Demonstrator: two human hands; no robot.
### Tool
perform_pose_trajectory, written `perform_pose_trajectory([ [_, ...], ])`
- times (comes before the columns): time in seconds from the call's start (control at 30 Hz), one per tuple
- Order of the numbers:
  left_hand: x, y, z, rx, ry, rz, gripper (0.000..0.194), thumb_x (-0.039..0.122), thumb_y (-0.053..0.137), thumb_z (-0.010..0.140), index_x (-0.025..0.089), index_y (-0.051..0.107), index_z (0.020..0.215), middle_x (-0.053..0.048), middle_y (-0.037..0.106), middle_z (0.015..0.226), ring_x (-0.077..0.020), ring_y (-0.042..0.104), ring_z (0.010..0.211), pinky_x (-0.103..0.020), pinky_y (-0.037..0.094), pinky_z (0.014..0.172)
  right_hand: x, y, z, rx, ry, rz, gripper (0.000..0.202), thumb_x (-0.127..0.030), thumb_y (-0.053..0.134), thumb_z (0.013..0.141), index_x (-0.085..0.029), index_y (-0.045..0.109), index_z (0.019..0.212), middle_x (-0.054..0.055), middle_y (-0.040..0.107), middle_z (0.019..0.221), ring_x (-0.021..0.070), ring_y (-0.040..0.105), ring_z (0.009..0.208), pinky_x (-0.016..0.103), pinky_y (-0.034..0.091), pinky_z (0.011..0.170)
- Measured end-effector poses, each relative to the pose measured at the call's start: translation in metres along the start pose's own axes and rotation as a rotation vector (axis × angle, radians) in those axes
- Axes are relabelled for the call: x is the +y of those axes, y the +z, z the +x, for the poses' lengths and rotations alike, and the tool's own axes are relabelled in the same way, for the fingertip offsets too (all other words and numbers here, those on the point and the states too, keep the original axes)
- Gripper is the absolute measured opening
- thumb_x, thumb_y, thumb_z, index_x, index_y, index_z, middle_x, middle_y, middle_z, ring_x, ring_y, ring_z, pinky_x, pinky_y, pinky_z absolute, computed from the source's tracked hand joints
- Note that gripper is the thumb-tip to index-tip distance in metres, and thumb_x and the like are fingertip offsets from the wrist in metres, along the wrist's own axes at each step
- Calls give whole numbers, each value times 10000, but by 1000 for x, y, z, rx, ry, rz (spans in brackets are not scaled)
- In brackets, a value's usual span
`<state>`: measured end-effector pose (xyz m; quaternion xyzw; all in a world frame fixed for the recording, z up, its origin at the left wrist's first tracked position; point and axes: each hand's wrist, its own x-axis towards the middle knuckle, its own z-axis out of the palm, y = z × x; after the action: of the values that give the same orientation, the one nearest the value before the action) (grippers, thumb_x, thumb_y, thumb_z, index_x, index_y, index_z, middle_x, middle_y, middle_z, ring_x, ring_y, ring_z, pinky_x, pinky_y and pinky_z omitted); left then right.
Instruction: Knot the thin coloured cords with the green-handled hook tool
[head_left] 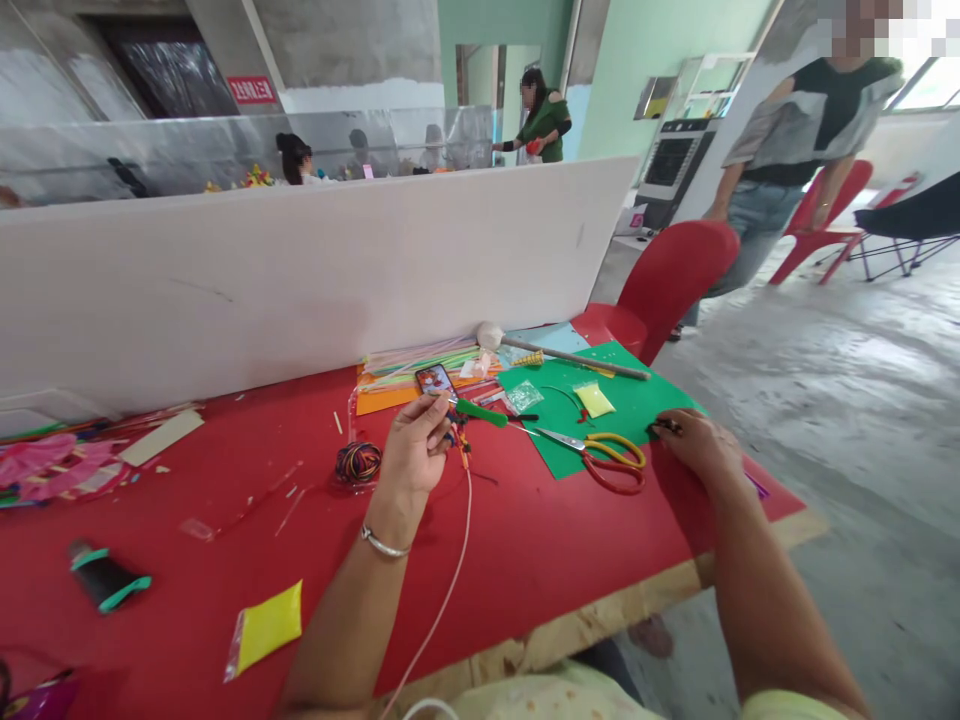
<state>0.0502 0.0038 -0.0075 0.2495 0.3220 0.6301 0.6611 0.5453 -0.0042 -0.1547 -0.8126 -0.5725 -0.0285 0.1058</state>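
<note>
My left hand point(420, 445) is raised over the middle of the red table, its fingers pinched on the thin end of a green piece point(482, 412). A phone point(436, 381) lies just behind those fingertips, and a pink cord point(466, 530) runs down beside the hand. On the right, my right hand point(697, 440) rests at the edge of a green sheet point(551, 460), fingers closed round a small dark item that I cannot make out. Between the hands lie scissors point(615, 462) with red and yellow handles.
A ball of multicoloured cord point(358, 462) and a yellow packet point(270, 628) are on the table point(187, 590). Behind it stands a white board point(300, 290). A long grey stick point(577, 355) lies at the back. A red chair point(679, 275) and a standing person point(787, 160) are at right.
</note>
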Motion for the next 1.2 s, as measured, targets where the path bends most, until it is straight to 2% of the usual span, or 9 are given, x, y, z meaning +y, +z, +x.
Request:
perform_pose_trajectory([
  [0.2, -2, -3, 3, 2, 20, 7, 420, 265, 1058, 463, 159, 749, 727, 82, 536, 534, 10, 329, 388, -132, 182, 375, -7, -10, 4, -38, 53, -23, 617, -634, 503, 975, -285, 662, 1458, 157, 720, 1376, 331, 709, 1127, 433, 514, 880],
  [0.37, -2, -2, 2, 9, 9, 6, 412, 242, 1048, 478, 158, 747, 746, 87, 530, 531, 10, 325, 383, -130, 168, 375, -18, -28, 19, -258, 166, -101, 580, -678, 488, 979, -231, 840, 1095, 207, 779, 1201, 386, 722, 1112, 476, 516, 868],
  [0.43, -1, -1, 1, 16, 3, -10, 428, 234, 1054, 461, 155, 742, 744, 89, 540, 538, 13, 319, 381, -131, 171, 371, -32, -41, 20, -189, 155, -112, 578, -686, 513, 970, -221, 840, 1079, 207, 778, 1191, 393, 718, 1120, 484, 520, 884],
  [0.57, 1, 0, -1, 34, -26, -56, 473, 227, 1070, 429, 152, 736, 753, 104, 526, 530, 15, 321, 376, -128, 190, 357, -99, -71, -2, 119, -65, 288, 527, -654, 550, 975, -232, 805, 1162, 129, 786, 1094, 299, 720, 1003, 413, 531, 867],
  [0.73, 1, -3, -1, 55, -15, -123, 463, 211, 1067, 455, 164, 722, 759, 104, 546, 549, 12, 345, 381, -123, 219, 347, -240, -96, -52, -272, -643, 1139, 505, -578, 839, 810, -231, 742, 1164, 99, 726, 1237, 169, 660, 846, 312, 546, 749],
  [0.83, 3, -3, -1, 44, 22, -106, 436, 213, 1060, 467, 163, 724, 739, 97, 559, 556, 13, 344, 379, -118, 215, 342, -315, -98, -70, -427, -611, 1585, 484, -525, 924, 739, -231, 664, 1021, 80, 730, 1253, 140, 662, 829, 268, 542, 689],
  [0.9, 5, -3, -1, 47, 86, -64, 416, 231, 1056, 472, 164, 748, 744, 85, 593, 579, 17, 340, 378, -119, 206, 338, -350, -98, -73, -517, -491, 1761, 477, -597, 885, 760, -224, 613, 880, 12, 736, 903, 91, 568, 588, 222, 442, 501],
  [1.0, 11, -6, 1, 73, 236, 27, 363, 246, 1042, 496, 162, 775, 727, 47, 666, 642, 16, 370, 395, -126, 201, 344, -378, -101, -72, -699, -356, 1831, 520, -703, 787, 809, -219, 599, 782, -62, 532, 539, 105, 517, 434, 212, 360, 380],
  [1.2, 17, -12, 5, 72, 380, 130, 242, 224, 1001, 571, 173, 799, 694, -15, 742, 749, -26, 488, 479, -153, 248, 384, -377, -113, -60, -874, -437, 1779, 627, -805, 680, 836, -190, 635, 724, -6, 615, 639, 146, 669, 543, 231, 508, 407],
])
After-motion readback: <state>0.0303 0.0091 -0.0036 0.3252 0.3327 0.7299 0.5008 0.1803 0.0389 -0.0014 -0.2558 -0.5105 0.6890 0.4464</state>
